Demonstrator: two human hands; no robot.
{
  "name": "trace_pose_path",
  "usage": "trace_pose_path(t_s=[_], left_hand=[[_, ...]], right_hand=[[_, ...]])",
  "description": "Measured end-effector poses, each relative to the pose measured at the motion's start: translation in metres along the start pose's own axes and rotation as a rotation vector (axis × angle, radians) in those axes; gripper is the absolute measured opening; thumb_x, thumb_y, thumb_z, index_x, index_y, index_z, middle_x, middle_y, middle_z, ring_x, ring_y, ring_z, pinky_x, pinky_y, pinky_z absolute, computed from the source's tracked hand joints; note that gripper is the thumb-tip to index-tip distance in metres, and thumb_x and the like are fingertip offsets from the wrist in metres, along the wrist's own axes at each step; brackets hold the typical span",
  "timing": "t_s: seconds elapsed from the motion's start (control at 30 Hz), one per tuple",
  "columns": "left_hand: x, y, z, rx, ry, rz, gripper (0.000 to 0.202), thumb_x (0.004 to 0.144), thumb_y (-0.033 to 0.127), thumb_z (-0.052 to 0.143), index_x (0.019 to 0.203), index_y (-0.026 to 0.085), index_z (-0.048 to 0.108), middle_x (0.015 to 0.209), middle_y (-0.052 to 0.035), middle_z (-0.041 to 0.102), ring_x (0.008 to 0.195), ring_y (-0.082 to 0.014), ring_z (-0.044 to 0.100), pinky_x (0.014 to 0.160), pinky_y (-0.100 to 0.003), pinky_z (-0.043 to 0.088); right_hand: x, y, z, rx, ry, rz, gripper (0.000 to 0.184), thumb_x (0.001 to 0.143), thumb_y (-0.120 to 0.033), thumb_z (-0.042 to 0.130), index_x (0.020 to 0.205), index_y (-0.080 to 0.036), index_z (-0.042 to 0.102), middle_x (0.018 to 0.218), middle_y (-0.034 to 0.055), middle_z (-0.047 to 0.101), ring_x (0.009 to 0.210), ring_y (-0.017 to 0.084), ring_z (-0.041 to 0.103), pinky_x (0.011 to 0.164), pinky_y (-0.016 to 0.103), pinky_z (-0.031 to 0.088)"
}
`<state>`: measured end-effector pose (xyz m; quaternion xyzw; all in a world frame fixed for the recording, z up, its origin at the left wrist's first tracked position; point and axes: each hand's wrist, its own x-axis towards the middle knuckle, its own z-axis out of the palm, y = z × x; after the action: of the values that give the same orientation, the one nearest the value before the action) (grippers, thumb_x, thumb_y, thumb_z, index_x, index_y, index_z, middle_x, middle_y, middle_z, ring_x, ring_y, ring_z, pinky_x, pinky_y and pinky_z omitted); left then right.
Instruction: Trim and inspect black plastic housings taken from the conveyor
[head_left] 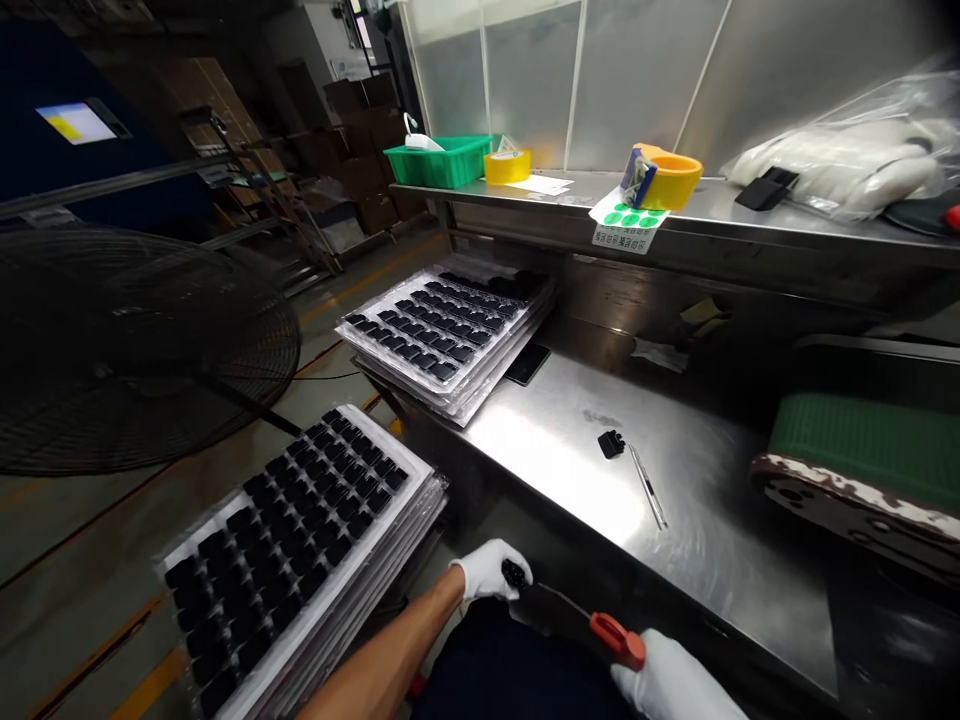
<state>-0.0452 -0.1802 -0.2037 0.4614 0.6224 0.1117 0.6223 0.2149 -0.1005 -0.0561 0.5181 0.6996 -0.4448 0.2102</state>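
In a white glove, my left hand (491, 570) is closed around a small black plastic part (514, 573), low in front of my lap. My right hand (675, 675), also gloved in white, grips a red-handled tool with a thin metal shaft (616, 640). The shaft points left toward the black part; whether its tip touches the part is too small to tell. On the steel bench, another black plastic part (611, 444) lies beside a silver pen-like tool (647, 487).
Trays of black parts are stacked at my left (300, 530) and on the bench's left end (435, 330). A large fan (135, 350) stands far left. At right is a green conveyor belt (870, 450). The shelf (585, 195) holds a green bin (442, 163) and tape rolls (675, 180).
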Motion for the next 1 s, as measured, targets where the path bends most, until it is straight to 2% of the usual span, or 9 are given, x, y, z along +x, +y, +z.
trace_pose_path(t_s=[0.3,0.5,0.67,0.8,0.87,1.0], left_hand=[[-0.022,-0.004,-0.024,0.076,0.095,0.15,0.019,0.088,0.029,0.064,0.099,0.014,0.066,0.107,-0.0062,0.068,0.104,-0.0228,0.062,0.095,-0.047,0.049],[-0.022,-0.005,-0.033,-0.098,0.139,0.136,0.02,0.088,0.031,0.065,0.097,0.013,0.066,0.102,-0.0047,0.067,0.096,-0.0216,0.064,0.087,-0.043,0.052],[-0.026,-0.001,-0.033,-0.483,0.132,0.182,0.016,0.087,0.028,0.066,0.09,0.012,0.066,0.088,-0.0026,0.069,0.084,-0.0177,0.066,0.082,-0.04,0.054],[-0.031,0.012,-0.034,-0.971,0.229,0.296,0.03,0.09,0.039,0.06,0.106,0.014,0.064,0.114,-0.0088,0.067,0.108,-0.0237,0.063,0.095,-0.048,0.049],[-0.032,0.021,-0.035,-1.192,0.294,0.328,0.037,0.091,0.047,0.056,0.107,0.015,0.064,0.122,-0.01,0.065,0.118,-0.0258,0.058,0.101,-0.052,0.045],[-0.03,0.041,-0.036,-1.508,0.358,0.314,0.037,0.092,0.049,0.054,0.095,0.014,0.067,0.109,-0.009,0.071,0.115,-0.0249,0.061,0.103,-0.054,0.044]], right_hand=[[-0.002,-0.021,0.013,0.026,-0.016,0.019,0.019,0.078,-0.036,0.057,0.08,-0.02,0.067,0.083,0.0098,0.076,0.08,0.027,0.072,0.061,0.028,0.047],[-0.01,-0.034,0.013,0.05,0.021,0.027,0.021,0.079,-0.038,0.057,0.082,-0.019,0.067,0.082,0.0106,0.075,0.077,0.026,0.072,0.06,0.028,0.045],[-0.012,-0.027,0.012,0.089,0.033,0.016,0.021,0.078,-0.038,0.058,0.078,-0.019,0.066,0.077,0.0079,0.075,0.072,0.024,0.07,0.058,0.026,0.043],[-0.01,-0.026,0.014,0.138,0.063,-0.014,0.024,0.08,-0.04,0.056,0.079,-0.019,0.067,0.074,0.0061,0.073,0.067,0.021,0.067,0.058,0.026,0.042],[-0.007,-0.031,0.017,0.166,0.072,-0.043,0.025,0.081,-0.041,0.055,0.078,-0.019,0.066,0.072,0.0051,0.072,0.064,0.02,0.066,0.056,0.025,0.04],[0.0,-0.042,0.027,0.237,0.099,-0.085,0.023,0.081,-0.038,0.055,0.075,-0.018,0.066,0.067,0.0039,0.069,0.059,0.017,0.062,0.053,0.025,0.037]])
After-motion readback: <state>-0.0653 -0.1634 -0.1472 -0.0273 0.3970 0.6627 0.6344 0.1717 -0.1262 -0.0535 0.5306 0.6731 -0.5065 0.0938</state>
